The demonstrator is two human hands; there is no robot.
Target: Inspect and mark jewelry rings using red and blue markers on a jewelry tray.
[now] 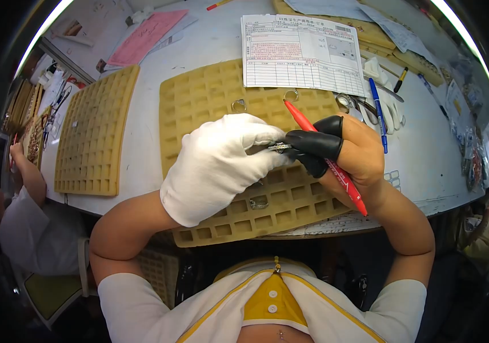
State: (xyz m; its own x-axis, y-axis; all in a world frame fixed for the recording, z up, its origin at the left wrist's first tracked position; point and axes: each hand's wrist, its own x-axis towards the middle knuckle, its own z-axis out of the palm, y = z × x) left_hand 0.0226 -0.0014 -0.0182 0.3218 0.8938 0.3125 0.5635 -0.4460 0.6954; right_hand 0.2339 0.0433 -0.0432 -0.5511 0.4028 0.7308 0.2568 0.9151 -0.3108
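My left hand (pixel 221 165) wears a white cloth glove and pinches a silver-coloured ring (pixel 279 147) between thumb and fingers. Black finger cots cover several fingertips of my right hand (pixel 343 150), which meet the ring from the right. A red marker pen (pixel 338 180) lies through my right hand, one tip pointing up and away. Beneath both hands is a yellow foam tray (pixel 201 81) with square pockets. Set in it are a ring (pixel 239 105) beyond my left hand, another ring (pixel 290 95) by the pen's far tip, and one (pixel 258 203) nearer me.
A printed form (pixel 266 77) overlaps the tray's far edge. A second foam tray (pixel 94 133) lies left, with pink paper (pixel 148 36) beyond. At right are a blue pen (pixel 378 111), white gloves (pixel 393 113) and plastic bags (pixel 473 141). Another person's arm (pixel 30 176) is at far left.
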